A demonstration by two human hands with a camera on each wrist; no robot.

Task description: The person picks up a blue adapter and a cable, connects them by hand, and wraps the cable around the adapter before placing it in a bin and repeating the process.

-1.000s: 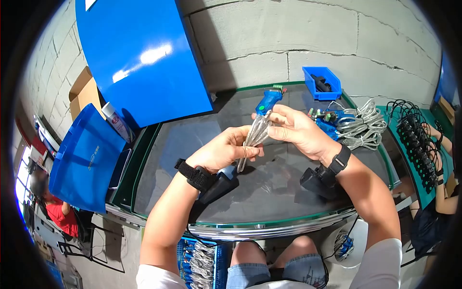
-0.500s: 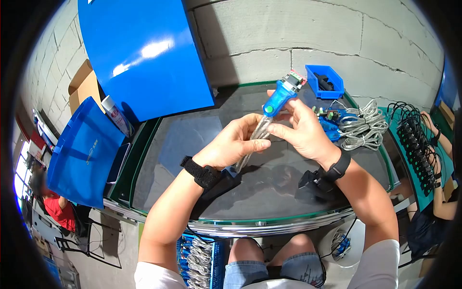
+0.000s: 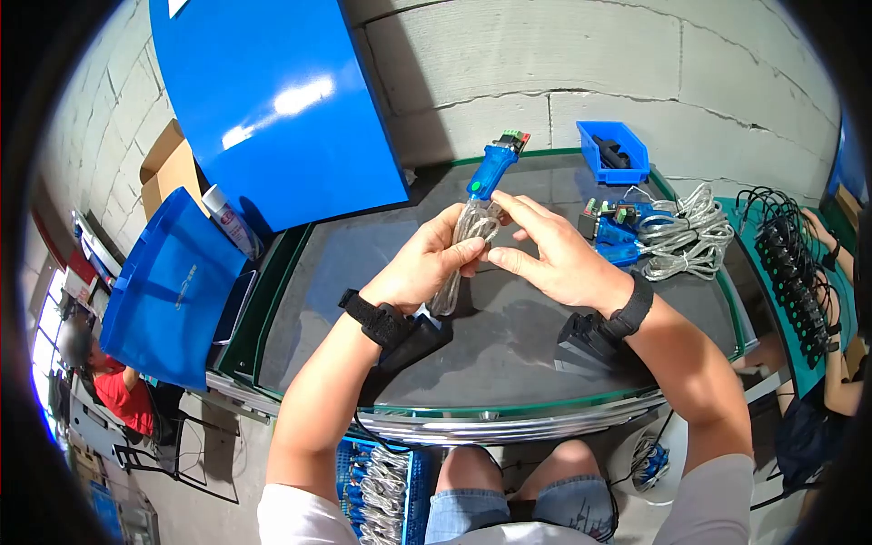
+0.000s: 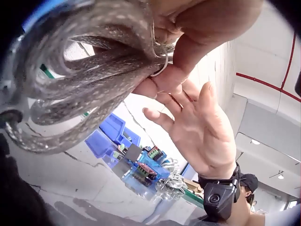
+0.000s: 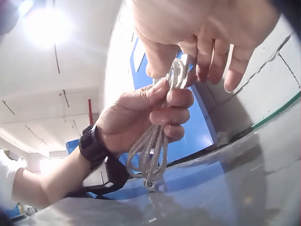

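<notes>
My left hand (image 3: 425, 263) grips a folded bundle of clear grey cable (image 3: 475, 222) around its middle; in the left wrist view a thin white tie (image 4: 164, 61) loops round the cable (image 4: 94, 70). From the bundle's upper end extends a translucent blue connector (image 3: 491, 171) with a green terminal block (image 3: 510, 140) at its tip. My right hand (image 3: 570, 261) is beside the bundle, fingers extended, its fingertips close to the cable's upper part. In the right wrist view the cable loops (image 5: 150, 155) hang below the left hand (image 5: 141, 110); whether the right hand (image 5: 207, 28) touches the cable cannot be told.
More bundled cables (image 3: 686, 232) with blue connectors lie at the table's right, below a blue bin (image 3: 614, 153) of black parts. A blue panel (image 3: 282, 109), a spray can (image 3: 232, 222) and a blue container (image 3: 173, 291) stand left. A basket (image 3: 420, 481) of cables sits below the table's front edge.
The bundle and its blue connector have moved left and slightly down since half a second ago. My right hand has moved off the blue connector, with its fingers now straighter.
</notes>
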